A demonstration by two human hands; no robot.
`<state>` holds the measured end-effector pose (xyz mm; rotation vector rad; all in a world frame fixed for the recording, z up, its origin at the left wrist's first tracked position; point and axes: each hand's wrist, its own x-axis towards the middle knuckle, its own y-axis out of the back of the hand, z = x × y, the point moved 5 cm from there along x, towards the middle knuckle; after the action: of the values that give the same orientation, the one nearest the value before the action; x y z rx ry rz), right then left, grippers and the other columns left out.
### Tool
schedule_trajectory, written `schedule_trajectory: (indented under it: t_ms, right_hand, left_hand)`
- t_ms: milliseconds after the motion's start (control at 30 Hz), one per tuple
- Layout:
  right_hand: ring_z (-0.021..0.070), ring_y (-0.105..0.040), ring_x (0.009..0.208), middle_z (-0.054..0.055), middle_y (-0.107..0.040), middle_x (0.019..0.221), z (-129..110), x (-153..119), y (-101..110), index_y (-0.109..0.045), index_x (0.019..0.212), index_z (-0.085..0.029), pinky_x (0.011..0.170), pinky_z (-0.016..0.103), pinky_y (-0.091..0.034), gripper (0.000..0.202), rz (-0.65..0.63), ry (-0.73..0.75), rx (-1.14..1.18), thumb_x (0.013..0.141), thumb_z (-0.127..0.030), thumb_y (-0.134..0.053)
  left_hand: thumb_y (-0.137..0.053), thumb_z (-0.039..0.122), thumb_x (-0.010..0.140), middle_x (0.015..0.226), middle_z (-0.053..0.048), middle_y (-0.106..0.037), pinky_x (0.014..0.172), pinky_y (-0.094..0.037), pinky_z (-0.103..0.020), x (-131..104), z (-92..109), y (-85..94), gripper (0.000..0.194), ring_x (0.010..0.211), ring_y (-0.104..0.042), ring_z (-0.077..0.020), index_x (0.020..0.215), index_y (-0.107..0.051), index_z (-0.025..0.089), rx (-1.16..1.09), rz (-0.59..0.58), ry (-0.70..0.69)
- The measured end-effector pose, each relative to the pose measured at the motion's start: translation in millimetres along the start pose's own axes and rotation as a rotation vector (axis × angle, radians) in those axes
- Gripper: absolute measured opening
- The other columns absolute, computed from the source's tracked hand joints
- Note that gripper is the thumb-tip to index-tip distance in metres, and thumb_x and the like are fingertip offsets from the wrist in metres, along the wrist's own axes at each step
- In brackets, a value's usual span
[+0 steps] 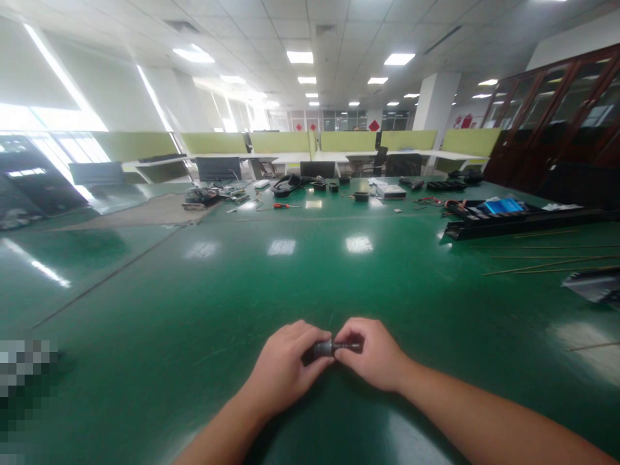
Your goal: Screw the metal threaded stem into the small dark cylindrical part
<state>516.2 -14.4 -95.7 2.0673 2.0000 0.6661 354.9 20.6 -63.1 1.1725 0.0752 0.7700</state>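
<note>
In the head view, a small dark metal cylinder [323, 349] lies on its side between my two hands, low over the green tabletop. My left hand [289, 358] is closed around it, thumb and fingers on opposite sides. From the cylinder's right end a thin dark rod [349, 347] runs to the right. My right hand [372, 354] pinches around this rod, close to the cylinder. The right fingertips hide part of the rod, and what exactly the piece is cannot be made out.
Toward the back lie an orange-handled screwdriver [285, 205], a white box [391, 192] and several small dark parts. On the right stand a long black tray [508, 223] and thin rods [547, 263]. A pixelated object [22, 365] is at the left edge.
</note>
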Motion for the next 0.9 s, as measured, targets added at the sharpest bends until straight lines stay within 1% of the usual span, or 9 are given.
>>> schedule_trajectory:
  t_ms: [333,600,900]
  right_hand:
    - [0.0147,-0.063,0.070,0.001,-0.069,0.076,0.4,1.0,0.9,-0.071,0.078,-0.018,0.064,0.023,-0.046,0.007,0.006,-0.003,-0.008,0.071,-0.016,-0.071]
    - [0.0145,-0.062,0.069,0.001,-0.069,0.075,0.0,1.2,0.9,-0.072,0.078,-0.018,0.063,0.023,-0.045,0.005,0.002,-0.023,-0.018,0.073,-0.017,-0.071]
    - [0.0144,-0.062,0.070,0.001,-0.069,0.076,-3.0,-0.1,1.8,-0.072,0.079,-0.018,0.063,0.023,-0.044,0.006,0.002,-0.018,-0.023,0.073,-0.018,-0.071]
  left_hand:
    - [-0.067,0.028,0.088,0.095,-0.001,-0.066,0.078,-0.046,-0.032,-1.8,-2.2,-1.9,0.017,0.087,-0.060,-0.0200,0.105,-0.063,0.026,-0.028,-0.001,-0.003]
    - [-0.067,0.028,0.089,0.096,-0.002,-0.067,0.079,-0.047,-0.032,-1.5,-4.8,-1.7,0.017,0.089,-0.061,-0.0199,0.105,-0.064,0.025,-0.024,0.009,-0.011]
    - [-0.064,0.030,0.090,0.097,-0.003,-0.068,0.079,-0.048,-0.032,-1.7,-3.1,2.2,0.016,0.089,-0.062,-0.0202,0.105,-0.064,0.024,-0.020,0.033,-0.032]
